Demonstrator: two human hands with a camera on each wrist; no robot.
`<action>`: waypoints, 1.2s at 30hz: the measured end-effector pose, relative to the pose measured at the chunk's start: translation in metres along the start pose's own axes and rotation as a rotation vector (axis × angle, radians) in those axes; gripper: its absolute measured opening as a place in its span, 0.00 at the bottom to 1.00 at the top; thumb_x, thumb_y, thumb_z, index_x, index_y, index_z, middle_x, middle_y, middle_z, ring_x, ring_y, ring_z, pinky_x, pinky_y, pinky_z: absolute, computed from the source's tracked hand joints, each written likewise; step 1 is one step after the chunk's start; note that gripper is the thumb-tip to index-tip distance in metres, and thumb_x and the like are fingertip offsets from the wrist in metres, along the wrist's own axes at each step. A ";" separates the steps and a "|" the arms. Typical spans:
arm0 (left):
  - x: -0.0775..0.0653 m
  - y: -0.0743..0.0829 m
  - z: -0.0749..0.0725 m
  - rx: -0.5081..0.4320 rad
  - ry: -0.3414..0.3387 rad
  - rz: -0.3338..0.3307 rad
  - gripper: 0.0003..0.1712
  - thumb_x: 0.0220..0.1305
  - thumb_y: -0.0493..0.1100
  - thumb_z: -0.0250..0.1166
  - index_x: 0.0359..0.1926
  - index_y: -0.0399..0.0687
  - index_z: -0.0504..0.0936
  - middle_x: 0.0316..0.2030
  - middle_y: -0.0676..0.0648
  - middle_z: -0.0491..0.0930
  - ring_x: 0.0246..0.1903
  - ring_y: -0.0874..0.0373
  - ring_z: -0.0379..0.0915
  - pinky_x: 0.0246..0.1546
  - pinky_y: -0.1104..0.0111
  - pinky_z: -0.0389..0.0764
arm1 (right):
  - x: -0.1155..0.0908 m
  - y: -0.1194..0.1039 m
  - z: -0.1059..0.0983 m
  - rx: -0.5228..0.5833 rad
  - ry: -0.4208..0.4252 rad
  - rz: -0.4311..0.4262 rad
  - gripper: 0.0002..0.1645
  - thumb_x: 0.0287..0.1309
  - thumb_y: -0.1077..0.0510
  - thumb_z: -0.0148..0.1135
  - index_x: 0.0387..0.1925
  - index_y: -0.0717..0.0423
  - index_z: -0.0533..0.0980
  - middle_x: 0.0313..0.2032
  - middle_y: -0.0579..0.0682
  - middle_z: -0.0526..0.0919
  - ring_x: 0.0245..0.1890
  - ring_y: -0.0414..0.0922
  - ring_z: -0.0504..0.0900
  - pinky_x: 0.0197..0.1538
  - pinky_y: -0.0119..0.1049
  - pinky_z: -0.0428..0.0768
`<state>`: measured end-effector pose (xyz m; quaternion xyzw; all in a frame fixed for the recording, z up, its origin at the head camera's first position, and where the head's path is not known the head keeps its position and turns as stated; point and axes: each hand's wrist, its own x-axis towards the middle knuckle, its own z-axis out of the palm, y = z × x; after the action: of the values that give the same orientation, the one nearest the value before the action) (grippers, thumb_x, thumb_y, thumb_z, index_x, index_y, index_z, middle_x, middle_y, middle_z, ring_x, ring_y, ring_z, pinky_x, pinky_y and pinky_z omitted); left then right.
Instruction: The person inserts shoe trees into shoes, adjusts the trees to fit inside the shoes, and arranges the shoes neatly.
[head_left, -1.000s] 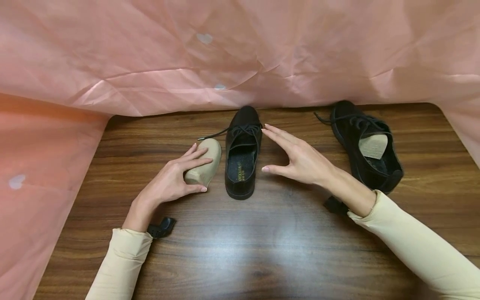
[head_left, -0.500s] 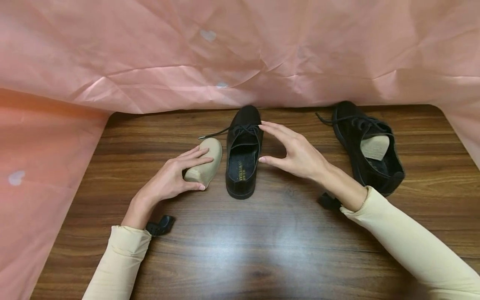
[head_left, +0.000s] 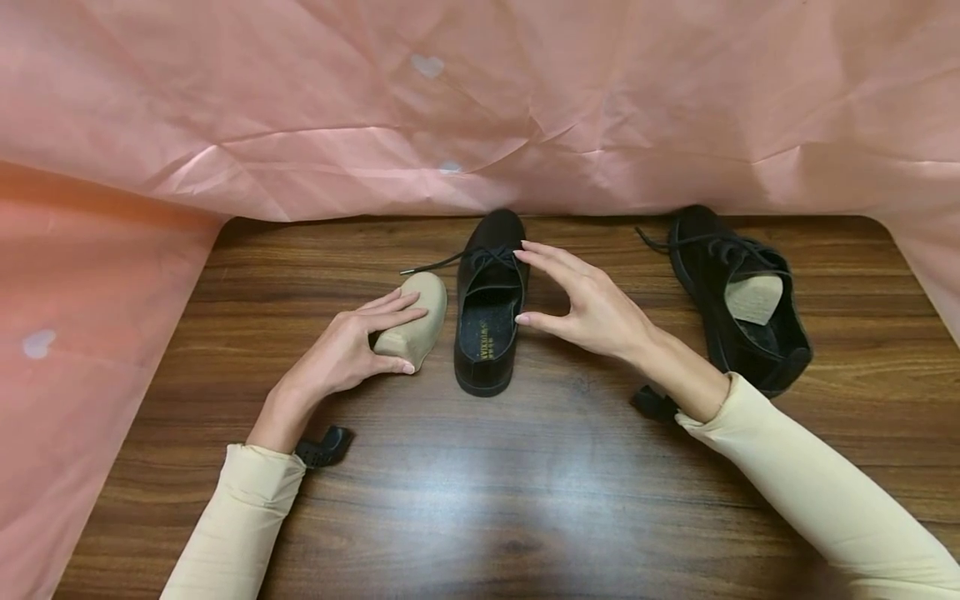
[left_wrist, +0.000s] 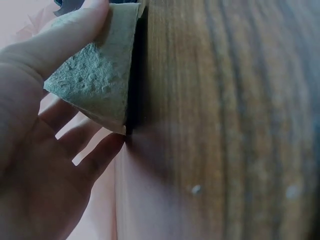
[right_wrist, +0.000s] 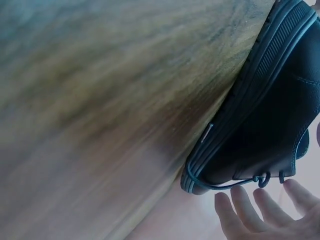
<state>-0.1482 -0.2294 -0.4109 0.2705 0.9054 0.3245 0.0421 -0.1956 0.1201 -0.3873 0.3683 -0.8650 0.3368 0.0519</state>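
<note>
My left hand (head_left: pixel 337 346) grips a beige moulded shoe insert (head_left: pixel 430 329) lying on the table, with the thumb at its near end and the fingers over its side. The left wrist view shows the thumb across the rough end face of the insert (left_wrist: pixel 92 75). To its right stands a black lace-up shoe (head_left: pixel 483 377), toe pointing away, its opening facing up with the insole showing. Beside that shoe's right side, my right hand (head_left: pixel 592 304) has extended fingers and thumb at its edge. In the right wrist view, fingertips (right_wrist: pixel 240 192) are right at the laces.
A second black shoe (head_left: pixel 697 287) lies at an angle on the right, with a beige insert (head_left: pixel 753 300) inside. Pink cloth (head_left: pixel 525 108) rises behind and left of the wooden table (head_left: pixel 510 483). Small black cameras (head_left: pixel 326 447) sit at the wrists.
My right hand has moved slightly left, bringing its fingertips and thumb up to the middle shoe's side. The left hand keeps its hold on the insert. The head view has shifted slightly.
</note>
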 end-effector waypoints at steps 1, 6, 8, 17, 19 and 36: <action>0.000 0.000 0.000 -0.005 -0.001 -0.003 0.44 0.48 0.51 0.80 0.68 0.60 0.75 0.72 0.53 0.64 0.74 0.52 0.52 0.69 0.51 0.61 | 0.000 0.000 0.000 0.001 -0.001 -0.002 0.46 0.54 0.46 0.75 0.72 0.49 0.66 0.71 0.51 0.66 0.69 0.51 0.66 0.67 0.52 0.68; -0.001 0.000 -0.001 -0.070 -0.022 -0.004 0.42 0.52 0.47 0.78 0.68 0.58 0.74 0.73 0.51 0.62 0.74 0.53 0.49 0.71 0.53 0.60 | 0.001 0.000 0.000 0.000 0.005 -0.013 0.45 0.55 0.46 0.74 0.72 0.48 0.67 0.70 0.51 0.67 0.68 0.51 0.68 0.66 0.51 0.70; -0.002 0.000 -0.001 -0.089 -0.035 0.003 0.40 0.54 0.46 0.77 0.69 0.57 0.74 0.73 0.51 0.60 0.75 0.51 0.47 0.71 0.53 0.58 | 0.000 0.000 0.002 0.002 0.015 -0.013 0.44 0.55 0.47 0.74 0.71 0.48 0.68 0.70 0.51 0.67 0.68 0.51 0.69 0.65 0.51 0.71; -0.002 -0.001 -0.001 -0.088 -0.026 0.032 0.38 0.54 0.42 0.76 0.67 0.57 0.76 0.73 0.49 0.61 0.75 0.49 0.47 0.72 0.51 0.57 | 0.003 0.002 0.004 0.002 0.026 -0.010 0.43 0.54 0.48 0.75 0.70 0.48 0.69 0.69 0.51 0.69 0.64 0.49 0.74 0.65 0.49 0.72; -0.002 0.000 0.000 -0.092 -0.021 0.029 0.37 0.54 0.42 0.77 0.67 0.57 0.76 0.73 0.49 0.61 0.75 0.49 0.48 0.71 0.51 0.58 | 0.004 0.003 0.003 0.006 0.029 -0.015 0.43 0.53 0.49 0.76 0.70 0.49 0.69 0.69 0.51 0.69 0.62 0.48 0.76 0.64 0.49 0.72; -0.004 0.011 -0.005 -0.058 0.064 0.046 0.36 0.54 0.44 0.76 0.65 0.60 0.78 0.72 0.51 0.64 0.74 0.51 0.52 0.72 0.53 0.58 | 0.007 0.002 0.002 0.030 0.031 -0.021 0.42 0.52 0.51 0.77 0.68 0.47 0.71 0.70 0.51 0.67 0.69 0.50 0.67 0.65 0.50 0.70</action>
<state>-0.1411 -0.2265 -0.4008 0.2793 0.8902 0.3597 0.0137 -0.2016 0.1157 -0.3872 0.3730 -0.8550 0.3548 0.0633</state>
